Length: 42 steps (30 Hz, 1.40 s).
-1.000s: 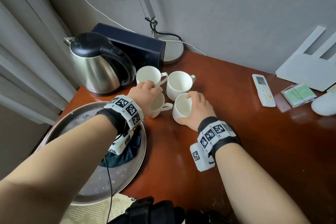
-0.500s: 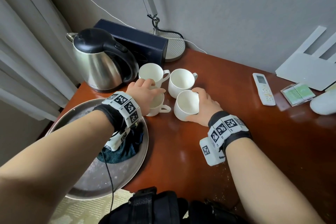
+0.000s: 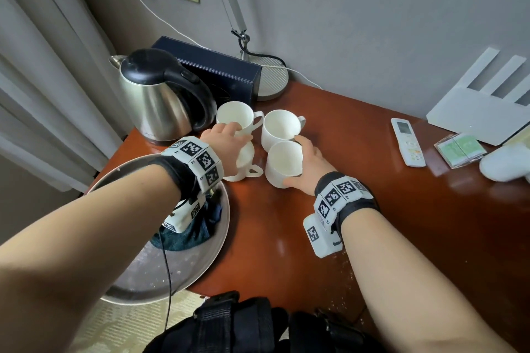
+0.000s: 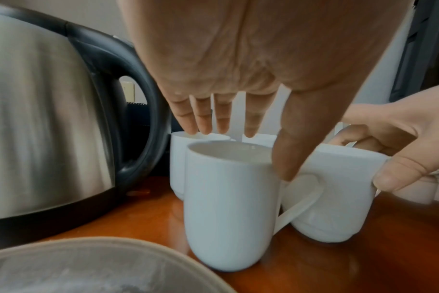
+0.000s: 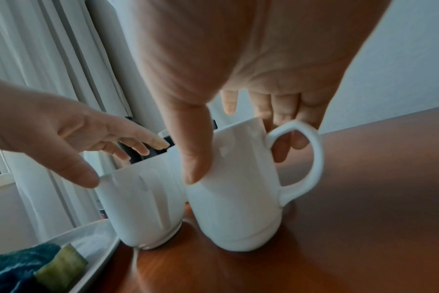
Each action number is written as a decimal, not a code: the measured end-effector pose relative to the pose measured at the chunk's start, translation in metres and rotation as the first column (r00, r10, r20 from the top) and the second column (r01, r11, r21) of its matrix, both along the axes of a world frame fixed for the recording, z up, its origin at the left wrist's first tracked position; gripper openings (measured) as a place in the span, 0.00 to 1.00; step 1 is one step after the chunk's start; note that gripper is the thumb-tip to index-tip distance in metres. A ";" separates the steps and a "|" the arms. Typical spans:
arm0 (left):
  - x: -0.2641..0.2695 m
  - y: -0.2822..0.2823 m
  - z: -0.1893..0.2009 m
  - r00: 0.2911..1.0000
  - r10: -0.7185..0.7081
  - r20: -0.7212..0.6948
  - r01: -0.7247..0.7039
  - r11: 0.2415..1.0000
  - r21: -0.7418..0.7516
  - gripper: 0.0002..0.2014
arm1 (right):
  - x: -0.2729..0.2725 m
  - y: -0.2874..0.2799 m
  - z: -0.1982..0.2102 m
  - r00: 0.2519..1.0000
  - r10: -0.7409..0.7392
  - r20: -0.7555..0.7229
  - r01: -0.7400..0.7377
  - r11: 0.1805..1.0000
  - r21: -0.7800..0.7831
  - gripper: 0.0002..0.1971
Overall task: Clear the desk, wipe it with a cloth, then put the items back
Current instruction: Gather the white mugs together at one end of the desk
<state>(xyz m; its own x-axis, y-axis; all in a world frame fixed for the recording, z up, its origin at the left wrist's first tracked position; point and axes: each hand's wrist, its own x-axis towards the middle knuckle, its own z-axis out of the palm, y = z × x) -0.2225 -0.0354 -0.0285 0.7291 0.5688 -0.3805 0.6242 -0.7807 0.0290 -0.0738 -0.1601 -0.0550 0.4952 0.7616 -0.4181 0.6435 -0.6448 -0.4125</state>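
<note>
Clearing step: right hand (image 3: 308,165) grips front mug (image 3: 284,163), left hand (image 3: 226,137) open over near mug (image 4: 228,202); next, lift both onto tray (image 3: 172,281).

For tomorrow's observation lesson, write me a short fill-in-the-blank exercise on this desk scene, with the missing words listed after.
1. There are ____ white mugs on the desk.
2. The right hand grips the near right mug with its thumb and ____.
3. The dark cloth lies on the round metal ____.
4. The kettle stands to the ____ of the mugs.

Missing words: four; fingers; tray; left
</note>
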 end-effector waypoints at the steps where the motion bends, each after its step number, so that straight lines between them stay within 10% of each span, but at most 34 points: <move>1: 0.002 -0.003 0.004 1.000 0.003 0.016 -0.003 1.000 0.013 0.37 | 0.002 -0.003 0.002 1.000 0.006 -0.001 -0.006 1.000 0.005 0.47; 14: 0.111 -0.103 0.055 0.933 -0.185 0.309 0.200 0.980 -0.018 0.38 | 0.108 -0.119 0.052 0.967 -0.176 0.185 0.162 0.983 0.084 0.44; 30: 0.349 -0.263 0.047 0.944 -0.132 0.303 0.198 0.960 -0.199 0.39 | 0.330 -0.319 0.064 0.898 -0.341 0.277 0.352 0.936 0.011 0.44; 42: 0.514 -0.299 0.010 0.963 -0.152 0.222 0.194 0.964 -0.181 0.43 | 0.492 -0.368 0.027 0.810 -0.549 0.204 0.556 0.831 0.028 0.47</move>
<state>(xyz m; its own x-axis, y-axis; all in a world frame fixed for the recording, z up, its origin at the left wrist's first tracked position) 0.2911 -0.3343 -0.0183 0.8833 0.3553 -0.3057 0.4447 -0.8413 0.3072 0.4185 -0.5284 -0.0284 0.9021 0.3227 -0.2865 0.2393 -0.9266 -0.2901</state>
